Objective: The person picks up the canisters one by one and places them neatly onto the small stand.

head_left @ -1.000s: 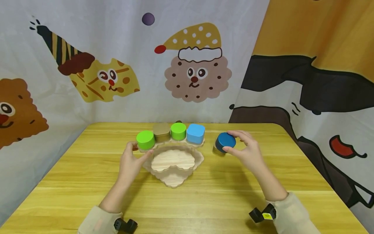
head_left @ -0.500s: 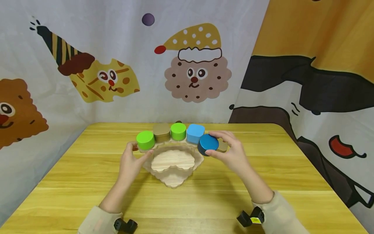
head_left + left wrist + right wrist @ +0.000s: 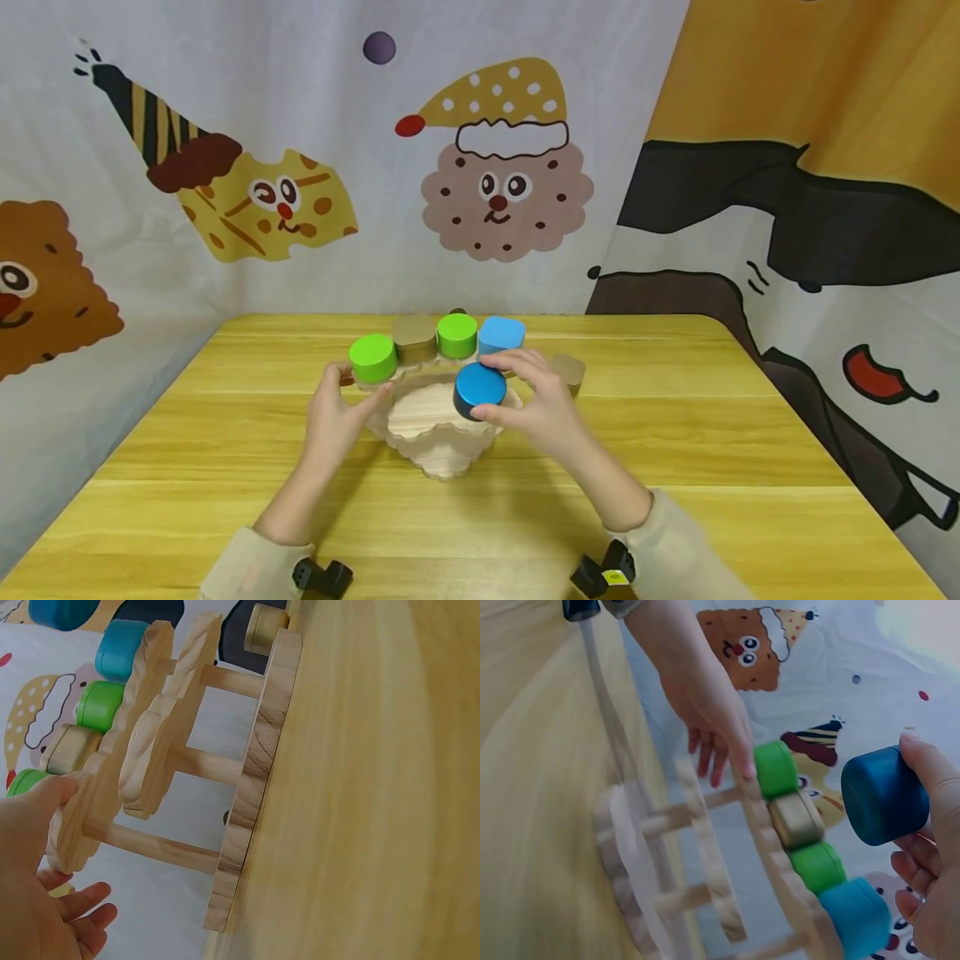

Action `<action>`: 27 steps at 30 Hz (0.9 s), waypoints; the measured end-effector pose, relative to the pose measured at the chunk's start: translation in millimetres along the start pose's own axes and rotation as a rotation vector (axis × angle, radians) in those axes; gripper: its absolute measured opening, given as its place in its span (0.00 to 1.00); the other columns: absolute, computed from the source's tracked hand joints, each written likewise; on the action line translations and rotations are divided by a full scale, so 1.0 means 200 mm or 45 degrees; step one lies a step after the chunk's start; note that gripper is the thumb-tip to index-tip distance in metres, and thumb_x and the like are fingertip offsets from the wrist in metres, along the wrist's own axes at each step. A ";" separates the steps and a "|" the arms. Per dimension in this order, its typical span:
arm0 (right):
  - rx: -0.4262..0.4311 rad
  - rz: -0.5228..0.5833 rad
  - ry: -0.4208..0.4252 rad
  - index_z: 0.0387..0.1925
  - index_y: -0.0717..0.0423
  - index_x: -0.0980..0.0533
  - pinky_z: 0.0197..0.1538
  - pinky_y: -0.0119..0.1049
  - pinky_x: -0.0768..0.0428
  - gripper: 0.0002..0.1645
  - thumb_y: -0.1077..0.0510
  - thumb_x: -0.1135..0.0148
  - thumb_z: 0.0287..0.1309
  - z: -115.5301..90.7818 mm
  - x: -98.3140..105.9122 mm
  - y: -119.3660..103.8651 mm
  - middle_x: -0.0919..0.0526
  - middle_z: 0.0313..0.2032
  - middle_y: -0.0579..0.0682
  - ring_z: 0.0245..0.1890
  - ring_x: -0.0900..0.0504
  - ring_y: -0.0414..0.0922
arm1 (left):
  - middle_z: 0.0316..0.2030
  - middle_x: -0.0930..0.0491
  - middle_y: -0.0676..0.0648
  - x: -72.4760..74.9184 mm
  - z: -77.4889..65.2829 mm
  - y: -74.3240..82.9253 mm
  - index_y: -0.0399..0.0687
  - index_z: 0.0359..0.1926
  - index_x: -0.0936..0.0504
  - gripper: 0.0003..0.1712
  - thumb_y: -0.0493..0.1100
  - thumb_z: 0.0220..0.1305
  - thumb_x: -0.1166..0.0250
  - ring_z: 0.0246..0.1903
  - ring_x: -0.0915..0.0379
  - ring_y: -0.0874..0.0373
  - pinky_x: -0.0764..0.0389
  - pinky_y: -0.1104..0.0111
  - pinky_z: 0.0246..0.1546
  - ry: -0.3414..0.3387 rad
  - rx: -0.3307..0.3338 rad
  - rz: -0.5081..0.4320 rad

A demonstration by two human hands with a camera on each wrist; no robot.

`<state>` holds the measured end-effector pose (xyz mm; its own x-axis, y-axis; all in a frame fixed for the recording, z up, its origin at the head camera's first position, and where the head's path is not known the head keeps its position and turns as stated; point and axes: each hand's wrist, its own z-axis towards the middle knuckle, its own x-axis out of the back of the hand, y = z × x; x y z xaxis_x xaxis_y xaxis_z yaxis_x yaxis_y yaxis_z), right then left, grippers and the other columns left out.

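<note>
A pale wooden tiered stand (image 3: 416,408) with scalloped shelves and round posts stands on the table. Its top shelf (image 3: 112,750) carries a row of blocks: a green cylinder (image 3: 372,358), a khaki block (image 3: 414,342), another green cylinder (image 3: 457,336) and a light blue rounded block (image 3: 502,333). My left hand (image 3: 337,408) pinches that shelf's left end, thumb on top and fingers beneath. In my right hand (image 3: 542,408) is a dark blue cylinder block (image 3: 480,390), held between thumb and fingers. It is raised above the stand and overlaps the lower tiers in the head view.
A tan block (image 3: 568,373) sits on the wooden table (image 3: 675,433), right of the stand. Behind the table hangs a curtain (image 3: 300,67) printed with cartoon snacks. Small black cameras (image 3: 603,569) are worn at both wrists.
My right hand has carried the dark blue cylinder leftward from beside the tan block to over the stand. The tan block is uncovered now. My left hand has stayed on the shelf.
</note>
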<state>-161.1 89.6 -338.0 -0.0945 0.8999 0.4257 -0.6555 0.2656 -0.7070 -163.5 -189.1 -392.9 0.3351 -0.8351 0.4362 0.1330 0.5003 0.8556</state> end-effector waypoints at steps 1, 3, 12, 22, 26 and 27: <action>0.001 0.002 -0.009 0.53 0.57 0.22 0.54 0.48 0.27 0.33 0.58 0.21 0.40 0.00 -0.02 0.00 0.21 0.51 0.44 0.55 0.30 0.44 | 0.50 0.28 0.35 0.00 0.00 0.00 0.32 0.55 0.33 0.39 0.53 0.53 0.27 0.53 0.34 0.41 0.34 0.48 0.54 0.000 0.000 -0.002; 0.006 0.007 -0.022 0.53 0.57 0.22 0.55 0.49 0.28 0.33 0.58 0.21 0.40 0.01 -0.05 -0.01 0.21 0.51 0.44 0.55 0.30 0.44 | 0.50 0.28 0.35 0.00 0.00 0.00 0.32 0.55 0.33 0.39 0.53 0.53 0.27 0.53 0.34 0.41 0.34 0.48 0.55 -0.003 0.005 -0.003; -0.040 0.038 -0.064 0.53 0.54 0.21 0.51 0.52 0.26 0.34 0.55 0.21 0.41 0.04 -0.17 0.01 0.20 0.51 0.48 0.53 0.29 0.42 | 0.50 0.28 0.36 0.00 0.00 0.01 0.33 0.55 0.33 0.39 0.54 0.54 0.27 0.53 0.35 0.42 0.34 0.50 0.54 -0.013 0.025 0.012; -0.074 -0.037 -0.102 0.52 0.55 0.21 0.50 0.49 0.26 0.33 0.51 0.22 0.42 0.09 -0.26 0.04 0.20 0.50 0.44 0.52 0.29 0.43 | 0.50 0.28 0.36 0.00 0.00 0.01 0.34 0.55 0.33 0.38 0.55 0.54 0.28 0.53 0.35 0.42 0.34 0.50 0.53 -0.003 0.012 0.018; -0.100 -0.060 -0.132 0.53 0.53 0.21 0.50 0.47 0.25 0.33 0.49 0.23 0.43 0.10 -0.29 0.07 0.21 0.50 0.44 0.52 0.29 0.43 | 0.49 0.28 0.37 -0.01 0.00 0.01 0.35 0.54 0.32 0.37 0.54 0.54 0.27 0.53 0.35 0.41 0.33 0.51 0.52 0.005 0.012 0.020; -0.100 -0.075 -0.137 0.53 0.53 0.21 0.50 0.46 0.25 0.33 0.48 0.23 0.43 0.11 -0.30 0.08 0.21 0.50 0.44 0.53 0.29 0.43 | 0.49 0.28 0.37 -0.01 0.00 0.01 0.35 0.54 0.32 0.37 0.54 0.54 0.27 0.53 0.34 0.41 0.33 0.52 0.52 0.007 0.014 0.021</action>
<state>-181.3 32.2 -362.8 -0.1404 0.8406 0.5231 -0.6022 0.3469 -0.7190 -163.8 -187.5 -392.7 0.3426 -0.8254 0.4487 0.1168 0.5114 0.8514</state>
